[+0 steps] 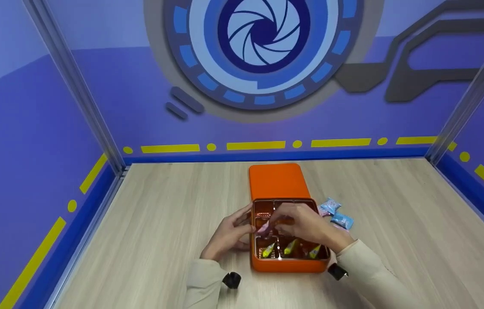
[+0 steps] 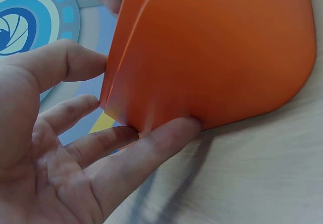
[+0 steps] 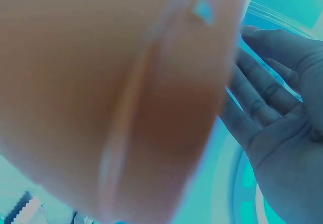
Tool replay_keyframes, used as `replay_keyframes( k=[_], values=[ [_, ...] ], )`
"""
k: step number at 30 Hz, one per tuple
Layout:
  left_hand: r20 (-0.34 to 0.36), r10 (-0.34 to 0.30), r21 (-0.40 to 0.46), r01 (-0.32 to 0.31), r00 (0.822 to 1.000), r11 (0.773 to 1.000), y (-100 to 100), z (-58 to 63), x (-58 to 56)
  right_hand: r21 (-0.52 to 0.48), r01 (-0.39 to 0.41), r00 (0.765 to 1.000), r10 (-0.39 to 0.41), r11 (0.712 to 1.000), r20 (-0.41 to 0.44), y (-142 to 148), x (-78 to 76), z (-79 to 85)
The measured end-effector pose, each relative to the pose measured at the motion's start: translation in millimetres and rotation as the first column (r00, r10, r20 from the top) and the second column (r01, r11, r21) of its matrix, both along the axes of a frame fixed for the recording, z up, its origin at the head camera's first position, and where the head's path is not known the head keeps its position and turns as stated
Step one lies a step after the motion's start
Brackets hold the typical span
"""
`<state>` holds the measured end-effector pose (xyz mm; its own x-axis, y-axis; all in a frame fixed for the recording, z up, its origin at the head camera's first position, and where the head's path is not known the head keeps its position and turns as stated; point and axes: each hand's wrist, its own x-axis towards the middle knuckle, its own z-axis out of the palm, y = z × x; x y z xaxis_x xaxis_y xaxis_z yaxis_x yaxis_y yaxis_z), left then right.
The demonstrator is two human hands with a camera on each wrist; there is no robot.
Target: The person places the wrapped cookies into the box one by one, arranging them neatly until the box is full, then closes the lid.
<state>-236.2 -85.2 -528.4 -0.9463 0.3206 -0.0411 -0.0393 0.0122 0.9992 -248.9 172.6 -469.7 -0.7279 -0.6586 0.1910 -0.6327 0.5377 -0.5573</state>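
An orange box with a divided dark insert stands on the table. Its front row of compartments holds a yellow-green wrapped candy, another yellow-green candy and a third. My right hand reaches over the box and pinches a pink wrapped candy at the left compartment of the middle row. Against the box's left side rests my left hand; in the left wrist view its extended fingers touch the orange wall. The right fingertips are hidden by the box in the right wrist view.
Right behind the box lies an orange lid. Blue wrapped candies and some pink ones lie in a small pile to the box's right, close to my right forearm. Blue panel walls bound the wooden table.
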Motion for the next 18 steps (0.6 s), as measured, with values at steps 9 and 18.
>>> replay_keyframes(
  k=[9, 18],
  values=[
    [-0.005, -0.016, 0.027, 0.016, 1.0, 1.0, 0, 1.1, 0.3, -0.013, 0.023, 0.999, -0.024, 1.0, -0.043, 8, 2.2, 0.8],
    [0.004, -0.012, 0.035, 0.011, 1.0, 0.999, 0, 1.9, 0.1, -0.041, 0.041, 0.996, -0.044, 0.998, -0.078, 17, 1.7, 1.8]
  ],
)
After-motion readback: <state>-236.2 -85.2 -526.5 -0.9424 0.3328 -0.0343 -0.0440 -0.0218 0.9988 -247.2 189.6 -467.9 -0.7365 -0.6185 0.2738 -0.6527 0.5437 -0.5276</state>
